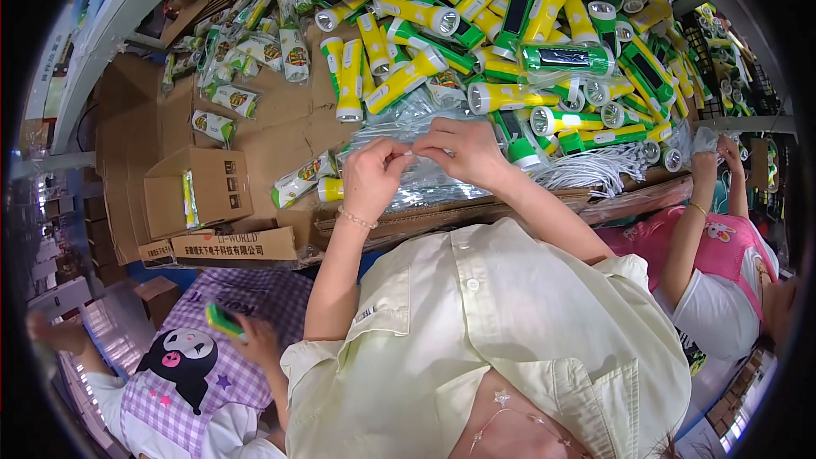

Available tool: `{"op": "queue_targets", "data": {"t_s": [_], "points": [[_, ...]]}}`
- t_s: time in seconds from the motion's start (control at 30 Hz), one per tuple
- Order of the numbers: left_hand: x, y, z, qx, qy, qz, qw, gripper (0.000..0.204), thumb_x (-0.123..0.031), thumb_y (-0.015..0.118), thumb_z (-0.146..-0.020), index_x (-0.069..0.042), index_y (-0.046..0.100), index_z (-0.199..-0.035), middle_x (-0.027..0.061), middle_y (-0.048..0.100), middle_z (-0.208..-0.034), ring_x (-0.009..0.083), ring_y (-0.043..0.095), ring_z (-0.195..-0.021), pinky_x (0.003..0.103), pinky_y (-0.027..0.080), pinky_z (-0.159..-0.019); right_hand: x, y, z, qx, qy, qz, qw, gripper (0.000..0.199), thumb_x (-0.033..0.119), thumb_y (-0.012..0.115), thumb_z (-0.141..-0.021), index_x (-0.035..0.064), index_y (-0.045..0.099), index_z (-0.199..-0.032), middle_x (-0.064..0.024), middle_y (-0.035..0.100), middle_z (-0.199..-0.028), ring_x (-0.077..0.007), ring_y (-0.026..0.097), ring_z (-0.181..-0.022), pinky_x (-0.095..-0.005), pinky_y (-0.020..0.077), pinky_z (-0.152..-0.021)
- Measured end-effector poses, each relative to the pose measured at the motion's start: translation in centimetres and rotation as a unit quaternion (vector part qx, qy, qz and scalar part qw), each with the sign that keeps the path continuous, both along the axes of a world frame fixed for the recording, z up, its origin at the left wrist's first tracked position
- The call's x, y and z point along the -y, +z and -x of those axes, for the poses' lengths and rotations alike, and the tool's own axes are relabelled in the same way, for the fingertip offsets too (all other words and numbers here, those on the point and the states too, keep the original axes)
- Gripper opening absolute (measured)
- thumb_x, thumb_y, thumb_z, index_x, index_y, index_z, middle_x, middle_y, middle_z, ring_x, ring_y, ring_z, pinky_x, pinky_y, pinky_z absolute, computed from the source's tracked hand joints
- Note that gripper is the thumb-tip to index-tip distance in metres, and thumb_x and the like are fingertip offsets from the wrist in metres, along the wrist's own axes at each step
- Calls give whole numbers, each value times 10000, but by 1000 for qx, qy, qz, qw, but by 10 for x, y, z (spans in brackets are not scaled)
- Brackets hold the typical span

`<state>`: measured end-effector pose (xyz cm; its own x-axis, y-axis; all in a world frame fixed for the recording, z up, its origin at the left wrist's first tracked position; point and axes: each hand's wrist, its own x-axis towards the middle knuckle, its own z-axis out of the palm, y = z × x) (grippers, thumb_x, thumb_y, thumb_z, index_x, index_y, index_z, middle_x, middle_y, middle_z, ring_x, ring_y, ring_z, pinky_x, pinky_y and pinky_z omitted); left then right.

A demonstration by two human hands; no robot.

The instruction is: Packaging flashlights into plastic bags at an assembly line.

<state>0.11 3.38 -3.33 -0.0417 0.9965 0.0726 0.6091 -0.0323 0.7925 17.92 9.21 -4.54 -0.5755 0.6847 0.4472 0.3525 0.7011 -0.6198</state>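
Observation:
Side by side over a pile of clear plastic bags (pixel 446 191), my left hand (pixel 374 172) and my right hand (pixel 461 151) are both closed in a pinch, fingertips almost meeting. Between them is the edge of a thin clear plastic bag, hard to tell from the pile behind it. Just beyond my hands lies a heap of yellow and green flashlights (pixel 408 81). A bagged flashlight (pixel 299 180) rests left of my left hand, with a yellow flashlight end (pixel 330 189) beside it. Right of my right forearm is a bundle of white cables (pixel 595 168).
Several bagged flashlights (pixel 234 100) lie on cardboard (pixel 289 123) at the far left. An open small carton (pixel 225 183) stands at the near left. One co-worker's hand (pixel 255 340) holds a green flashlight at lower left; another co-worker's hands (pixel 707 161) handle clear plastic at right.

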Motion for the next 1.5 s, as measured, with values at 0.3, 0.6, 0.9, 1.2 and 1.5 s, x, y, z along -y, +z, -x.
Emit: {"op": "queue_targets", "data": {"t_s": [0.3, 0.6, 0.9, 1.2, 1.5], "points": [[12, 19, 13, -159, 12, -21, 987, 77, -128, 689, -735, -75, 666, -785, 64, 636, -781, 269, 602, -746, 350, 473, -647, -4, -8, -25, 203, 4, -11, 979, 194, 91, 632, -683, 186, 664, -849, -24, 574, -774, -230, 612, -731, -360, 483, -592], [4, 18, 5, -157, 14, 33, 987, 157, -203, 682, -765, -76, 698, -855, 88, 653, -878, 293, 589, -865, 374, 470, -745, -6, 17, -8, 174, 111, -59, 977, 285, 85, 653, -575, 116, 618, -856, -29, 526, -863, -220, 557, -856, -345, 502, -629], [-6, 15, 26, -91, 110, 22, 990, 290, -204, 716, -711, -19, 579, -887, 137, 578, -862, 326, 554, -863, 415, 449, -730, -40, 35, -2, 258, 167, -109, 946, 175, 113, 656, -599, 84, 583, -756, -32, 526, -863, -200, 552, -852, -308, 496, -655], [-14, 19, 13, -51, 149, 145, 977, 474, -315, 758, -724, -38, 574, -1062, 101, 603, -846, 254, 572, -743, 382, 455, -664, -45, 34, 6, 166, 147, -77, 972, 280, 59, 627, -577, 131, 616, -847, -4, 490, -800, -174, 538, -745, -301, 471, -536], [-7, 10, 32, -172, 112, 16, 979, 139, -175, 690, -752, -60, 691, -830, 107, 606, -857, 314, 597, -740, 394, 480, -647, -49, 39, 5, 220, 160, -61, 960, 267, 53, 614, -574, 126, 651, -828, -11, 495, -747, -169, 537, -728, -312, 468, -527]]}}
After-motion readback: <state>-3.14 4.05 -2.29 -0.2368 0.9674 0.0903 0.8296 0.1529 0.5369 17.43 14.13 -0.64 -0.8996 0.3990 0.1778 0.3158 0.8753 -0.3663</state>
